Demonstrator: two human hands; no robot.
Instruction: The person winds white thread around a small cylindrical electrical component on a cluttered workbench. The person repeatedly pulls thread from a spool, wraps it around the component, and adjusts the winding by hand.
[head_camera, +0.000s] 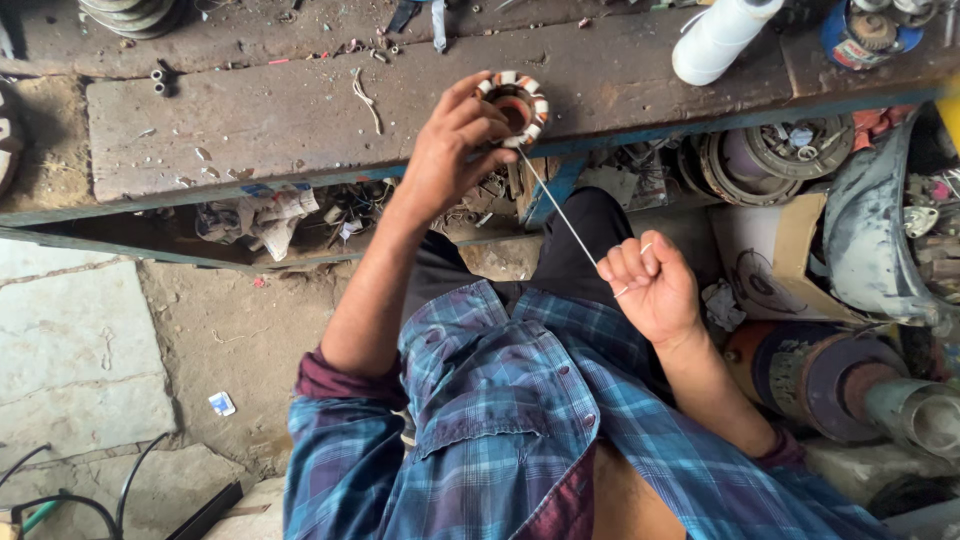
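Note:
My left hand (450, 145) grips a small round motor stator (517, 103) with copper windings and white insulation strips, holding it at the front edge of the wooden workbench (260, 120). A thin white thread (560, 215) runs taut from the stator down to my right hand (652, 285), which is closed on the thread's end above my lap. I wear a blue plaid shirt.
A white thread spool (722, 35) lies on the bench at the upper right, next to a blue round tin (862, 30). Motor parts and housings (760, 155) are piled under the bench at the right. A metal cylinder (850, 385) lies by my right side. Stone slabs (70, 350) cover the floor at the left.

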